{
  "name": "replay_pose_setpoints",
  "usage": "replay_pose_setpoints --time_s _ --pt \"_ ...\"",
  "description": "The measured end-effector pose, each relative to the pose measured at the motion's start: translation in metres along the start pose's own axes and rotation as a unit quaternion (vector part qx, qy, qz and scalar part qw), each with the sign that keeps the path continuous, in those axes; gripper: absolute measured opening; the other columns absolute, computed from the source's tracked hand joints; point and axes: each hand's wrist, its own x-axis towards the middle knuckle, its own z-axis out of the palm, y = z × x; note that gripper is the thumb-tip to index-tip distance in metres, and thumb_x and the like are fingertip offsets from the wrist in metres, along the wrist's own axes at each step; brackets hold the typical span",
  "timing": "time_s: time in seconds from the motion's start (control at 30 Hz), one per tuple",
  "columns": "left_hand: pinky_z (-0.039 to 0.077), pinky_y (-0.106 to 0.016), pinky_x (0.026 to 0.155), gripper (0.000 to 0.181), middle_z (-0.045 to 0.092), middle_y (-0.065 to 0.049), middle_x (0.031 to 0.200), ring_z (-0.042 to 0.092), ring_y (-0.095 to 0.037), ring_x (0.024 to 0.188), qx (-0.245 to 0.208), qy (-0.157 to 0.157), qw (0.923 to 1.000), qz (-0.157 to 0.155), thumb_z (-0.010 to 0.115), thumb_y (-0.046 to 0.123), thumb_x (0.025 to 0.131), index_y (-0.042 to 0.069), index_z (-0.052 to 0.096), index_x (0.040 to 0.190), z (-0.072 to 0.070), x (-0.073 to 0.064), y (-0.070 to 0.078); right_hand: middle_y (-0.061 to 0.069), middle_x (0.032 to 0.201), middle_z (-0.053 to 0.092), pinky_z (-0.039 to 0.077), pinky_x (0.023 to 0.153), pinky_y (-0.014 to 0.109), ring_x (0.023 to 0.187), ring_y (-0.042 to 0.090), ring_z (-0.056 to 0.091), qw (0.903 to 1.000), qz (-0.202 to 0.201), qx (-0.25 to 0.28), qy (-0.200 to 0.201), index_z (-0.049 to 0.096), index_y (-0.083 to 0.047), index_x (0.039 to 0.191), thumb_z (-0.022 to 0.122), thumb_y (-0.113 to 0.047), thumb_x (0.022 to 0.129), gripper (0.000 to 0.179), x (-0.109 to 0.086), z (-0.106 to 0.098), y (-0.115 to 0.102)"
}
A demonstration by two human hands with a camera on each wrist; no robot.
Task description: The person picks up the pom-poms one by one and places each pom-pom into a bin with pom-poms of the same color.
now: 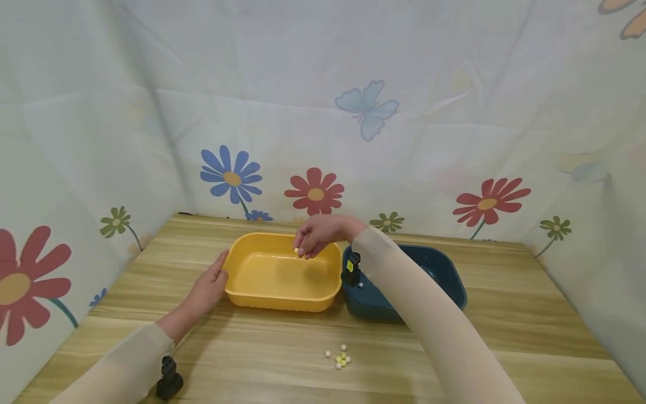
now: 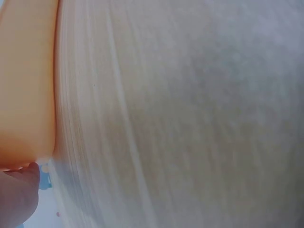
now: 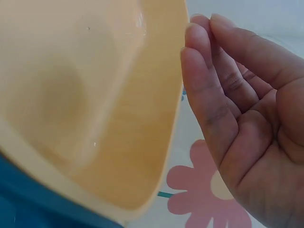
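My right hand (image 1: 319, 234) is over the yellow basin (image 1: 282, 303), pinching a small yellow ball (image 1: 296, 250) between thumb and fingertips. The right wrist view shows this hand (image 3: 242, 104) beside the basin's rim, thumb and fingertips together; the ball is hidden there. At the basin's left end, my left hand (image 1: 208, 286) touches the outside with its fingers mostly straight. Only part of that hand (image 2: 19, 194) shows in the left wrist view, against the basin wall (image 2: 28, 80). Several small white and yellow balls (image 1: 338, 359) lie on the table in front.
A dark blue basin (image 1: 449, 275) stands right beside the yellow one, partly hidden by my right forearm. A small whitish ball (image 1: 360, 285) shows inside it. Both basins stand on a wood-grain table (image 1: 242, 353). Flower-printed cloth (image 1: 272, 123) hangs behind and at the sides.
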Motion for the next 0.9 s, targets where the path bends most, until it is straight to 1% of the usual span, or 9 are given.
replay_pose_setpoints --time_s 0.13,0.17,0.27,0.37,0.4,0.5,0.6,0.73,0.9 --pt "0.011 -0.059 0.131 0.059 0.004 -0.026 0.17 0.007 -0.047 0.158 -0.001 0.001 1.0 0.0 0.028 0.013 0.109 -0.004 0.006 0.162 0.001 0.001 -0.002 0.002 0.094 0.073 0.064 0.093 0.029 0.085 0.015 0.07 0.9999 0.011 0.004 -0.009 0.069 -0.003 0.111 0.065 -0.01 0.099 0.014 0.011 0.002 -0.001" --pt "0.012 -0.059 0.131 0.059 0.004 -0.026 0.17 0.007 -0.047 0.158 -0.001 0.002 1.0 0.002 0.028 0.012 0.109 -0.005 0.007 0.162 0.001 0.002 -0.002 0.002 0.094 0.073 0.063 0.095 0.031 0.085 0.015 0.07 0.9998 0.013 0.005 -0.012 0.069 -0.003 0.11 0.065 -0.01 0.099 0.013 0.013 0.002 -0.001" --pt "0.012 -0.059 0.131 0.059 0.005 -0.027 0.169 0.008 -0.047 0.158 -0.002 0.004 1.0 0.006 0.029 0.012 0.109 -0.006 0.007 0.161 0.001 0.002 -0.002 0.004 0.093 0.073 0.063 0.097 0.033 0.083 0.015 0.07 0.9996 0.017 0.003 -0.021 0.068 -0.002 0.109 0.064 -0.008 0.1 0.012 0.02 0.005 -0.003" --pt "0.012 -0.059 0.131 0.059 0.005 -0.027 0.17 0.008 -0.047 0.158 -0.002 0.005 1.0 0.005 0.028 0.012 0.109 -0.006 0.007 0.162 0.001 0.001 -0.002 0.005 0.092 0.072 0.063 0.096 0.032 0.083 0.017 0.07 0.9994 0.018 -0.002 -0.03 0.068 0.002 0.113 0.063 -0.007 0.099 0.017 0.025 0.008 -0.005" --pt "0.012 -0.059 0.131 0.059 0.005 -0.027 0.17 0.008 -0.047 0.158 -0.002 0.004 1.0 0.005 0.028 0.012 0.109 -0.006 0.007 0.162 0.001 0.001 -0.001 0.005 0.091 0.072 0.064 0.093 0.03 0.084 0.019 0.071 0.9993 0.019 -0.005 -0.032 0.068 0.003 0.114 0.064 -0.006 0.099 0.018 0.026 0.01 -0.006" --pt "0.012 -0.059 0.131 0.059 0.006 -0.027 0.169 0.009 -0.047 0.158 0.004 0.004 1.0 0.004 0.028 0.012 0.109 -0.006 0.008 0.162 0.001 0.001 -0.001 0.005 0.09 0.071 0.064 0.092 0.029 0.089 0.023 0.07 0.9989 0.023 -0.015 -0.037 0.067 0.007 0.119 0.064 -0.006 0.099 0.024 0.029 0.015 -0.007" --pt "0.013 -0.059 0.131 0.059 0.006 -0.028 0.169 0.01 -0.047 0.158 0.008 0.002 1.0 0.006 0.028 0.012 0.109 -0.006 0.008 0.162 0.002 0.001 -0.001 0.004 0.088 0.07 0.064 0.09 0.028 0.085 0.021 0.069 0.9986 0.03 -0.024 -0.037 0.067 0.008 0.119 0.064 -0.004 0.098 0.024 0.034 0.021 -0.006" --pt "0.013 -0.059 0.131 0.059 0.007 -0.028 0.169 0.01 -0.047 0.158 0.01 0.002 0.9999 0.006 0.027 0.013 0.109 -0.006 0.008 0.162 0.001 0.002 -0.001 0.002 0.086 0.07 0.064 0.086 0.027 0.076 0.012 0.065 0.9978 0.039 -0.039 -0.038 0.068 0.006 0.114 0.063 -0.003 0.098 0.019 0.045 0.027 -0.003" --pt "0.013 -0.059 0.131 0.059 0.007 -0.028 0.169 0.01 -0.047 0.158 0.011 0.004 0.9999 0.005 0.028 0.012 0.109 -0.006 0.008 0.161 0.0 0.001 -0.001 0.002 0.086 0.068 0.064 0.085 0.026 0.075 0.011 0.063 0.9964 0.048 -0.053 -0.045 0.068 0.005 0.113 0.063 -0.004 0.099 0.017 0.055 0.032 -0.004"
